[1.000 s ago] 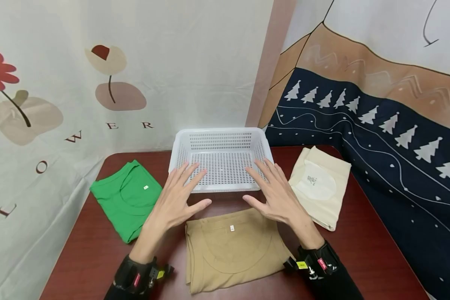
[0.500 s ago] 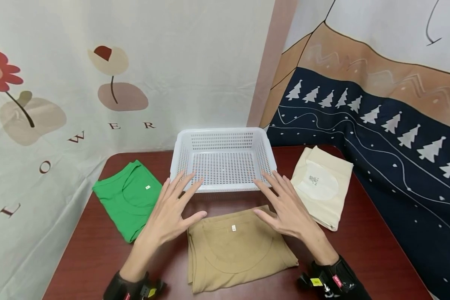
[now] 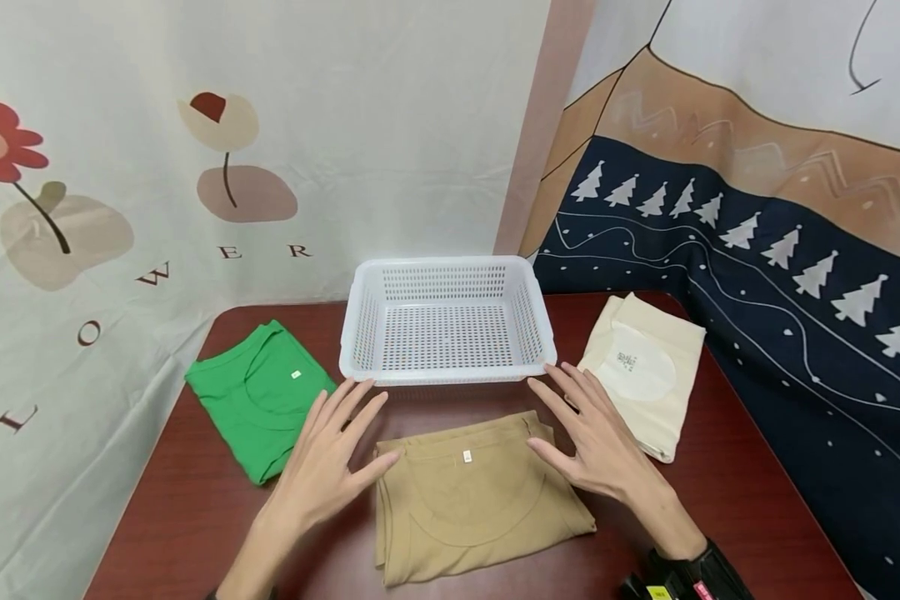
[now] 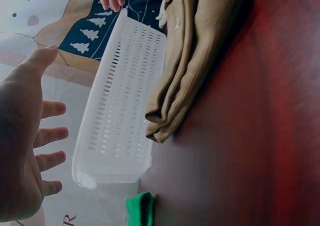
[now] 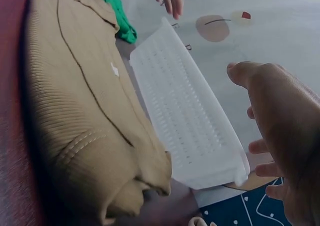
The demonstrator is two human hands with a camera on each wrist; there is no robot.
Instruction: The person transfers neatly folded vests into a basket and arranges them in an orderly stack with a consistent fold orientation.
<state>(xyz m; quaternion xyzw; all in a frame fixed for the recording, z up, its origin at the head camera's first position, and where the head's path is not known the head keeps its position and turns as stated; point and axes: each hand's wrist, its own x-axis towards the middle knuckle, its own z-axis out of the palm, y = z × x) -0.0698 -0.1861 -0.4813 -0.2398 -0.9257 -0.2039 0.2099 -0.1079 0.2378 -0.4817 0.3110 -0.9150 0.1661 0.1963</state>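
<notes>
My left hand (image 3: 322, 462) hovers with fingers spread between the green folded shirt (image 3: 258, 400) and the tan folded shirt (image 3: 480, 508). On the other side, my right hand (image 3: 596, 442) is held the same way, near the tan shirt's upper right corner and the cream folded cloth (image 3: 641, 375), which bears a white oval patch. Nothing is in either hand. Behind the tan shirt stands a white perforated plastic basket (image 3: 446, 375) with nothing in it. In the left wrist view the thumb and fingers of the left hand (image 4: 25, 141) are extended; the right wrist view shows the right hand (image 5: 280, 131) likewise.
Everything lies on a dark red wooden table (image 3: 727, 517). Printed cloth hangs behind it: a pale curtain (image 3: 405, 125) with flowers and letters, and a navy one (image 3: 765, 333) with white trees at the right.
Both hands have drawn back from over the basket's front toward the near edge of the table, the right one also shifting right. The shirts, cloth and basket have stayed in place.
</notes>
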